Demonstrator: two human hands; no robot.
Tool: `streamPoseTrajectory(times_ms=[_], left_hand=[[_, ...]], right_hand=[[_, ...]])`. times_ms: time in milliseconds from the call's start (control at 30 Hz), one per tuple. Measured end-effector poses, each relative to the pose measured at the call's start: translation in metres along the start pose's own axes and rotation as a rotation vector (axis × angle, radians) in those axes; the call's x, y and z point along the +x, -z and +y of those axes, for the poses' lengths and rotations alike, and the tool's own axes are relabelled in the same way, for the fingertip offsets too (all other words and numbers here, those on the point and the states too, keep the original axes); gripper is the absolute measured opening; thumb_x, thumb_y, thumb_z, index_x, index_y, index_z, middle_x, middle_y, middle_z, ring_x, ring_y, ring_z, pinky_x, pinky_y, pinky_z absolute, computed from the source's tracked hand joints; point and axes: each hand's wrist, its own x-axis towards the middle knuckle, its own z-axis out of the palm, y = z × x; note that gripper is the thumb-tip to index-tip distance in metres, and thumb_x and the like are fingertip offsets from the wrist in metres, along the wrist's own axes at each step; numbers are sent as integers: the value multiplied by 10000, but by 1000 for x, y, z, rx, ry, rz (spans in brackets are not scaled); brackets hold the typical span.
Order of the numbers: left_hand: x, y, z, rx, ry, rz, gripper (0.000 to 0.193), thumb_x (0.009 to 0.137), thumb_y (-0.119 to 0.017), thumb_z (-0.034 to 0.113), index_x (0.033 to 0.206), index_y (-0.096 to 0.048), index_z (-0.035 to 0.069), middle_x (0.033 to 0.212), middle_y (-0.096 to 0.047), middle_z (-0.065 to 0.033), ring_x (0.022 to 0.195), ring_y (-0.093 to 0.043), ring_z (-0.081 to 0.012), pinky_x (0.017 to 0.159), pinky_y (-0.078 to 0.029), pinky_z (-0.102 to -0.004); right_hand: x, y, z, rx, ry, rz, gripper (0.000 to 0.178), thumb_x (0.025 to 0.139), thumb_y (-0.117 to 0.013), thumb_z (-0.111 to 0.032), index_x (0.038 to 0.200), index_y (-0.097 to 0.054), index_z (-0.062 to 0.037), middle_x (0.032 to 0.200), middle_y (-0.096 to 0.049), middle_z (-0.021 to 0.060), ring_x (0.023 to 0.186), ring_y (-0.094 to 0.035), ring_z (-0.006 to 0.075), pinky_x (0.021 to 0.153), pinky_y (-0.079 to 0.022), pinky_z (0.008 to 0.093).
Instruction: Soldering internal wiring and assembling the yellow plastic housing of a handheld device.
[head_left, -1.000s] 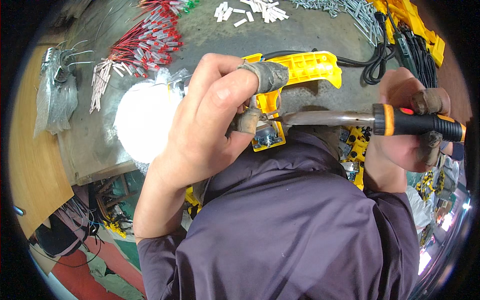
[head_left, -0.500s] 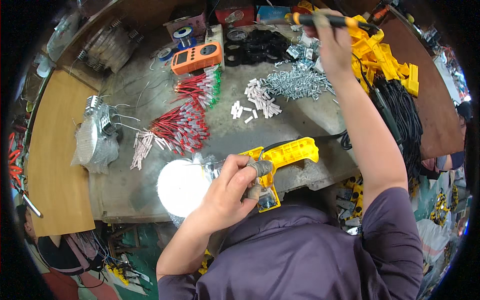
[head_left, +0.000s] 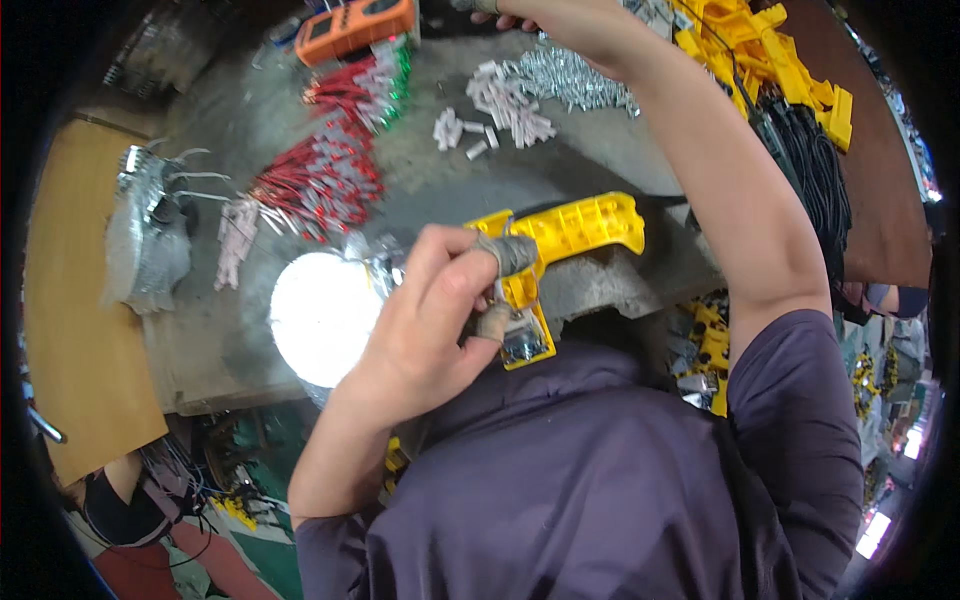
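**Yellow casing open and partly filled, loose parts lying beyond it**

The left hand [head_left: 425,310] grasped the yellow casing [head_left: 590,226] with fingers in grey finger covers [head_left: 512,255], over the near edge of the surface [head_left: 430,190]. The right hand [head_left: 515,14], cut off at the top of the view, was well beyond the casing; whether it gripped anything could not be told. A metal fitting [head_left: 523,345] sat in the casing's near end, so that much looked done; the ribbed inside stood uncovered, so closing it appeared undone. The left hand hid any joints at its middle. A bright white disc [head_left: 325,320] lay left of the casing. Beyond the casing were loose white sleeves [head_left: 510,105], screws [head_left: 575,80] and red-wired lamps [head_left: 345,175]; yellow shells [head_left: 765,50] were heaped beyond and to its right.
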Motion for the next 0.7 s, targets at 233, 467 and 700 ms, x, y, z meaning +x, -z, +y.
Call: streamPoseTrajectory(times_ms=[233, 467, 700], left_hand=[[8, -4, -3, 47, -68, 17, 542, 650, -682, -144, 1122, -493, 44, 1004, -488, -105, 733, -531, -154, 645, -458, -273], [4, -8, -3, 16, -90, 40, 624, 631, -694, -160, 1175, -472, 50, 1030, -485, -108, 750, -529, -148, 641, -456, -257], [6, -9, 2, 25, -63, 78, 583, 596, -645, -191, 1118, -490, 18, 1012, -501, -162, 718, -526, -215, 609, -478, -296]], right_hand=[[-135, -21, -6, -105, 344, -471, 566, 697, -642, -85, 1236, -510, 23, 1215, -539, 183, 1142, -528, 309, 983, -408, 392], [-152, -45, 2, -152, 388, -267, 600, 651, -629, 4, 1238, -510, -15, 1153, -561, 153, 1089, -548, 332, 922, -454, 383], [-156, -58, 5, -191, 388, -135, 641, 592, -614, 139, 1193, -520, -62, 1116, -570, 117, 1043, -555, 345, 845, -473, 396]])
